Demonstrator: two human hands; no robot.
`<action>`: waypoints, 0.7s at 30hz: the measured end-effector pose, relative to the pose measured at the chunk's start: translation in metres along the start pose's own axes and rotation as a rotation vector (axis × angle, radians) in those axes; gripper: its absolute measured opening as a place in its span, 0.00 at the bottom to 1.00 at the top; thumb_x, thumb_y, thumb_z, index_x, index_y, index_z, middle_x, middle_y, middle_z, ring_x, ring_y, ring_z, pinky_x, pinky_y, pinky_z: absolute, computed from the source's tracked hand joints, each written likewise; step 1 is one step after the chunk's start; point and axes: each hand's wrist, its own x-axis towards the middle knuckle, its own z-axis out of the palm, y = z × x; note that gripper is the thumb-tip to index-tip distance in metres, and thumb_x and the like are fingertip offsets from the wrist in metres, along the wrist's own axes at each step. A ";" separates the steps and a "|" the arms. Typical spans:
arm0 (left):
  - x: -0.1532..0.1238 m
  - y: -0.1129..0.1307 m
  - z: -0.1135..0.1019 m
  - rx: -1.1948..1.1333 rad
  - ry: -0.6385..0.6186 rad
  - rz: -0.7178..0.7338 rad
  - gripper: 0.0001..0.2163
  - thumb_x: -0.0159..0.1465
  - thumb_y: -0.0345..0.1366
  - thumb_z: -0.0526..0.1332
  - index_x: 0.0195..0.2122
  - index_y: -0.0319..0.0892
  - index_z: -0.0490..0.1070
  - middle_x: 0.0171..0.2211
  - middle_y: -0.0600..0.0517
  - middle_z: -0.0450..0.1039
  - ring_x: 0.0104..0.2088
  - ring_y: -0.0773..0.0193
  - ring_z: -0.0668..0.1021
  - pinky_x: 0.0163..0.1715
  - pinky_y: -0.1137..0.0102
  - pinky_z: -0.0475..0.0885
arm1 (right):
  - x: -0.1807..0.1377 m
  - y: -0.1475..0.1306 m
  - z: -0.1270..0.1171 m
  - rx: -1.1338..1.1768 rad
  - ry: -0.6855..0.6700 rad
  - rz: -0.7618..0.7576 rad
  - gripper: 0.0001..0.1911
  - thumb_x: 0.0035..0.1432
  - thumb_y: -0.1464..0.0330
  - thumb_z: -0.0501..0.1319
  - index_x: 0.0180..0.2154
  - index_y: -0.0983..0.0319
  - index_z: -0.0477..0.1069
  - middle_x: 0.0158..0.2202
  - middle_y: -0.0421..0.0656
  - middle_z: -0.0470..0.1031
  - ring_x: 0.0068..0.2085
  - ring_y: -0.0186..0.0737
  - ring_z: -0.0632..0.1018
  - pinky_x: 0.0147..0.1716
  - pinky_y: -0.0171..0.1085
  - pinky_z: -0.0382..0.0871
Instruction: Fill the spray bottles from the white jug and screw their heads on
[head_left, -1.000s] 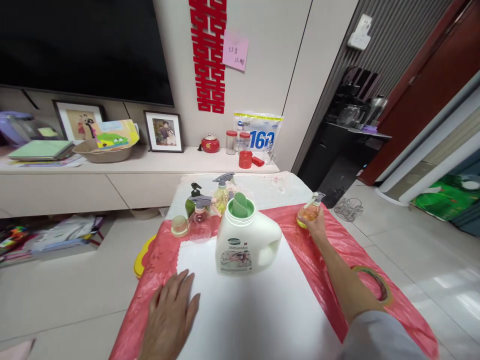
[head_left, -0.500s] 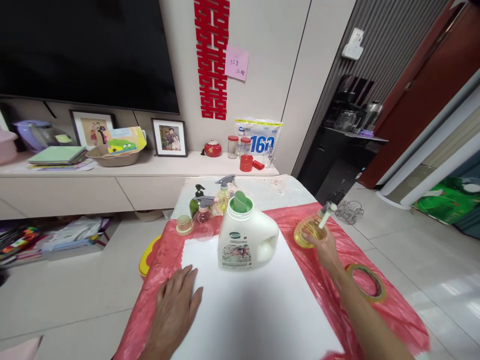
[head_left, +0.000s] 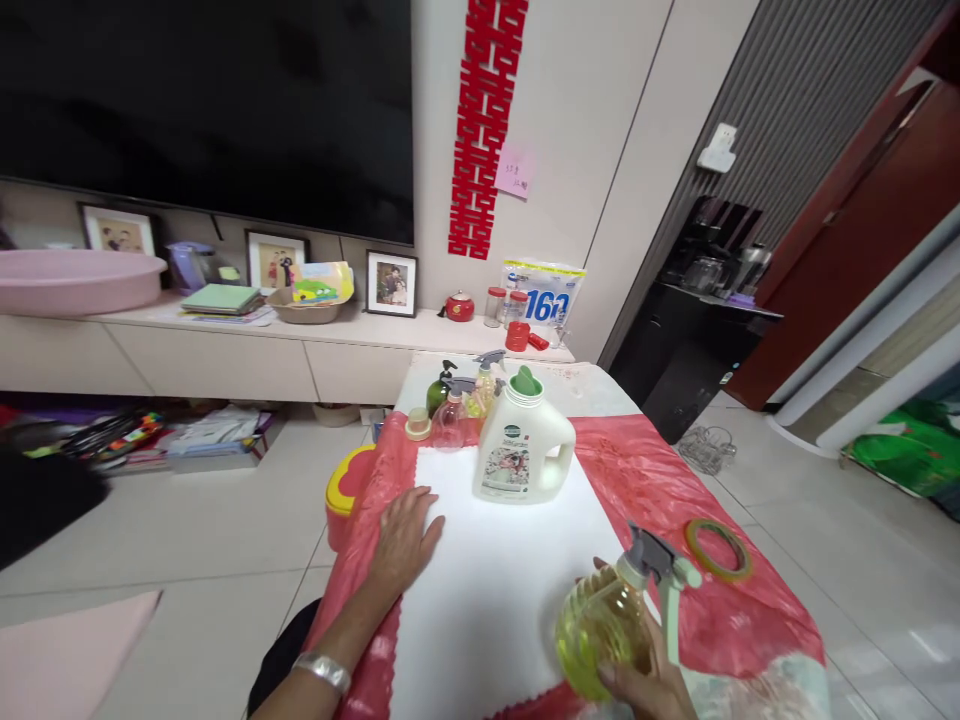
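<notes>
My right hand grips a clear spray bottle with yellow liquid and a grey-and-white trigger head, held tilted near the front right of the table. Under part of it lies a white sheet. My left hand rests flat and open on the sheet's left edge, fingers spread. Farther back on the sheet stands a white detergent jug with a green spout in its uncapped mouth. Behind it, to the left, are a pink spray bottle, a yellowish spray bottle and a green pump bottle.
A roll of tape lies on the red plastic cover at the right. A pale round cap sits by the back left bottles. Beside the table's left edge stands a red-and-yellow stool. A TV cabinet runs behind.
My right hand has brought the yellow-liquid spray bottle from the table's right side towards me, over the sheet. My left hand stays on the sheet's edge. The view has turned left.
</notes>
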 end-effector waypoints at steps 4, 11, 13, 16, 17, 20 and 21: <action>0.000 0.002 -0.004 0.004 -0.049 0.002 0.15 0.66 0.33 0.54 0.51 0.41 0.74 0.57 0.42 0.75 0.59 0.49 0.73 0.59 0.51 0.67 | -0.011 0.016 0.014 0.056 -0.124 0.076 0.58 0.32 0.59 0.78 0.67 0.51 0.62 0.57 0.48 0.76 0.59 0.64 0.75 0.58 0.53 0.69; 0.000 0.004 -0.003 0.000 -0.037 0.007 0.15 0.67 0.34 0.54 0.52 0.40 0.74 0.57 0.41 0.74 0.58 0.48 0.73 0.59 0.50 0.66 | -0.004 0.032 0.018 0.107 -0.127 0.086 0.56 0.32 0.59 0.77 0.66 0.54 0.64 0.53 0.50 0.79 0.56 0.65 0.77 0.51 0.54 0.74; 0.000 0.004 -0.003 0.000 -0.031 0.009 0.15 0.67 0.33 0.53 0.52 0.40 0.73 0.57 0.41 0.74 0.59 0.48 0.73 0.59 0.50 0.66 | -0.003 0.037 0.019 0.136 -0.121 0.062 0.57 0.31 0.59 0.78 0.66 0.55 0.65 0.55 0.50 0.78 0.57 0.65 0.76 0.54 0.53 0.72; -0.001 0.005 -0.003 0.003 -0.016 0.010 0.15 0.67 0.33 0.54 0.51 0.40 0.74 0.57 0.41 0.74 0.57 0.49 0.73 0.58 0.51 0.67 | -0.001 0.047 0.021 0.147 -0.194 0.060 0.55 0.30 0.56 0.79 0.64 0.54 0.67 0.57 0.50 0.77 0.58 0.65 0.76 0.56 0.52 0.71; -0.001 0.005 -0.003 0.005 -0.010 0.012 0.15 0.66 0.33 0.54 0.51 0.41 0.74 0.56 0.42 0.74 0.57 0.49 0.74 0.57 0.51 0.68 | 0.000 0.051 0.020 0.145 -0.216 0.061 0.54 0.31 0.55 0.79 0.63 0.53 0.68 0.57 0.50 0.77 0.58 0.64 0.76 0.56 0.52 0.71; -0.001 0.004 -0.003 0.013 0.008 0.020 0.14 0.65 0.33 0.55 0.49 0.42 0.74 0.55 0.43 0.75 0.56 0.51 0.74 0.57 0.52 0.68 | 0.007 0.059 0.017 0.113 -0.235 0.037 0.49 0.32 0.55 0.79 0.59 0.52 0.72 0.57 0.48 0.77 0.59 0.63 0.76 0.56 0.50 0.70; -0.001 0.004 -0.002 0.016 0.013 0.025 0.14 0.65 0.33 0.55 0.49 0.42 0.75 0.55 0.43 0.75 0.56 0.51 0.74 0.57 0.53 0.68 | 0.011 0.059 0.016 0.095 -0.240 0.028 0.48 0.32 0.56 0.79 0.58 0.52 0.72 0.56 0.48 0.77 0.59 0.62 0.76 0.56 0.50 0.70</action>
